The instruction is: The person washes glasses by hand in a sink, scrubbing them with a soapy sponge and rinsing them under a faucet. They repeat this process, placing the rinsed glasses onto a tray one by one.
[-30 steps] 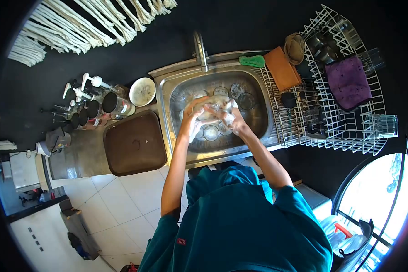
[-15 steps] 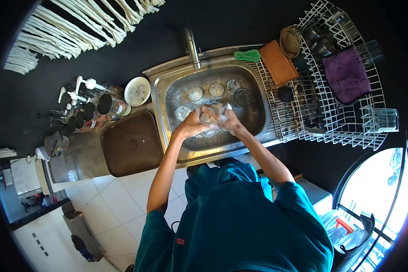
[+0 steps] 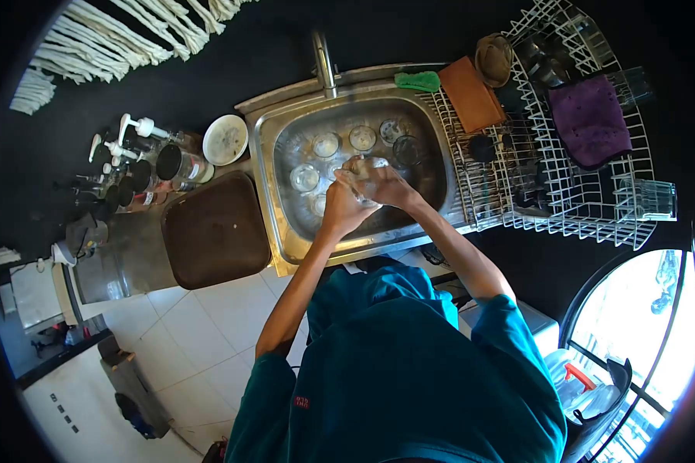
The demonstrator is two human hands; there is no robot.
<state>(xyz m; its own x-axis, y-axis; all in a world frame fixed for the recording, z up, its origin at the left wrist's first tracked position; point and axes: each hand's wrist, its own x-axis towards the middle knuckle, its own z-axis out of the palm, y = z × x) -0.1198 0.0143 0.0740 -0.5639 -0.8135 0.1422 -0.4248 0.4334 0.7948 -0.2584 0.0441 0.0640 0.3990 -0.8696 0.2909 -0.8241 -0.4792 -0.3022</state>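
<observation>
Above the steel sink point(image 3: 274, 224), my left hand point(image 3: 344, 208) is closed around what appears to be a clear drinking glass point(image 3: 357, 174), mostly covered by fingers. My right hand point(image 3: 388, 187) is curled over the same spot from the right, pressed close to the left. Something whitish and wet shows by its fingers; I cannot make out what it grips. Several glasses stand on the sink floor around them: one glass point(image 3: 304, 177) to the left, another glass point(image 3: 326, 144) behind, a glass point(image 3: 363, 138) beside that, and a darker glass point(image 3: 408, 150) to the right.
A tap point(image 3: 324, 65) rises behind the sink. On the left are a brown tray point(image 3: 216, 231), a white bowl point(image 3: 225, 140) and several pump bottles point(image 3: 143, 127). To the right, a green cloth point(image 3: 418, 81) lies by a white wire rack point(image 3: 587, 220) with a purple cloth point(image 3: 591, 119).
My hands have drawn closer together, with the left moving right and the right turning over the held glass. The whole view has shifted slightly.
</observation>
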